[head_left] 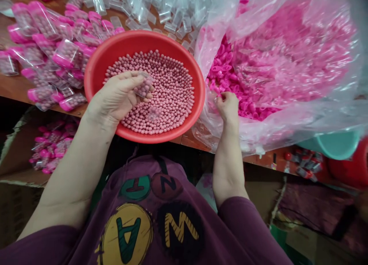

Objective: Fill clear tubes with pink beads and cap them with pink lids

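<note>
My left hand (119, 92) is closed round a small clear plastic container (143, 85) with pink beads inside. It hovers above a red basin (96, 62) that holds a wide layer of loose pink beads (169, 92). On those beads lies a small clear object (153, 113), too blurred to name. To the right of the basin, my right hand (228, 106) is at the near left edge of a large clear plastic bag (310, 112). Its fingers are pinched together, and what they grip is hidden. Bright pink caps (224, 64) fill the bag beside it.
Bead-filled containers with pink caps (43, 22) are heaped on the left. Clear uncapped containers (178, 8) cover the back of the table. Below left, a cardboard box (14, 157) holds more capped containers. A teal basin (339, 142) and small red-capped items (307, 163) are at right.
</note>
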Demonstrator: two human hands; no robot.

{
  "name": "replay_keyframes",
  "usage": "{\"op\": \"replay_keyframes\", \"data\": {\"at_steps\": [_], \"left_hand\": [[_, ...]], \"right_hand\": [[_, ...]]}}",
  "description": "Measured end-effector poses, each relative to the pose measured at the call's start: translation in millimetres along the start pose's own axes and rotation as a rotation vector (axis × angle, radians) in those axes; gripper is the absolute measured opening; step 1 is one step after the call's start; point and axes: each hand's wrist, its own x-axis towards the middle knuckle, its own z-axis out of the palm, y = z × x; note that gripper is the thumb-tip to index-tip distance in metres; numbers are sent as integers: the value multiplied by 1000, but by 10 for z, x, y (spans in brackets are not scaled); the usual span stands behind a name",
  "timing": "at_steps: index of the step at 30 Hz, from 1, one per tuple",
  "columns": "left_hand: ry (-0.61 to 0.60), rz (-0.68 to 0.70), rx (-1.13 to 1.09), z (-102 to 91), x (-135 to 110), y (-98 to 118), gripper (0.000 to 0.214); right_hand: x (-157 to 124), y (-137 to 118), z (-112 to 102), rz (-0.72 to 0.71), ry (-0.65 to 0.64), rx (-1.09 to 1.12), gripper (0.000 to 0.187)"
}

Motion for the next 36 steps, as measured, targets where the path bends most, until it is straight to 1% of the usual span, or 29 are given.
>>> {"op": "replay_keyframes", "data": {"at_steps": [1, 2, 3, 5, 7, 9, 11, 12, 14, 15, 17, 19, 21, 24, 27, 30, 34, 36], "left_hand": [[1, 17, -16, 26, -15, -7, 9], [-3, 30, -22, 50, -30, -15, 10], [-10, 38, -19, 70, -44, -23, 10], [-39, 45, 5, 92, -64, -40, 11], [-81, 44, 14, 94, -73, -56, 13], [-113, 36, 3, 87, -69, -72, 14], [-123, 23, -18, 86, -54, -86, 14], [-121, 22, -33, 90, -42, -91, 14], [-115, 30, -62, 106, -17, -95, 11], [-113, 35, -74, 116, -7, -93, 9], [-103, 41, -93, 135, 6, -80, 10], [-90, 35, -103, 152, 5, -57, 15], [-82, 28, -98, 168, -5, -32, 20], [-75, 41, -74, 198, -22, -4, 24], [-36, 69, -47, 227, -41, 9, 26], [3, 76, -36, 236, -58, 11, 26], [-1, 74, -50, 232, -48, -5, 24], [17, 102, -24, 239, -23, -19, 26]], "right_hand": [[-21, -14, -33, 15, 66, 118, 15], [-49, -66, -71, 18, 111, 264, 22], [-85, -160, -110, 3, 128, 419, 31], [-186, -484, -178, -89, 109, 704, 47], [-323, -947, -207, -236, 54, 898, 52], [-472, -1451, -174, -349, -30, 990, 52], [-596, -1879, -73, -396, -92, 998, 54], [-640, -2039, -6, -413, -113, 986, 57], [-688, -2227, 127, -446, -128, 945, 59], [-696, -2261, 179, -464, -121, 920, 57], [-694, -2248, 230, -493, -96, 868, 47], [-691, -2186, 221, -505, -96, 848, 35], [-697, -2136, 187, -493, -130, 878, 25], [-716, -2127, 166, -456, -178, 945, 23], [-733, -2166, 193, -440, -180, 952, 23], [-758, -2198, 223, -480, -117, 911, 18], [-827, -2219, 234, -567, -22, 831, 14], [-859, -2235, 243, -600, 31, 786, 15]]}}
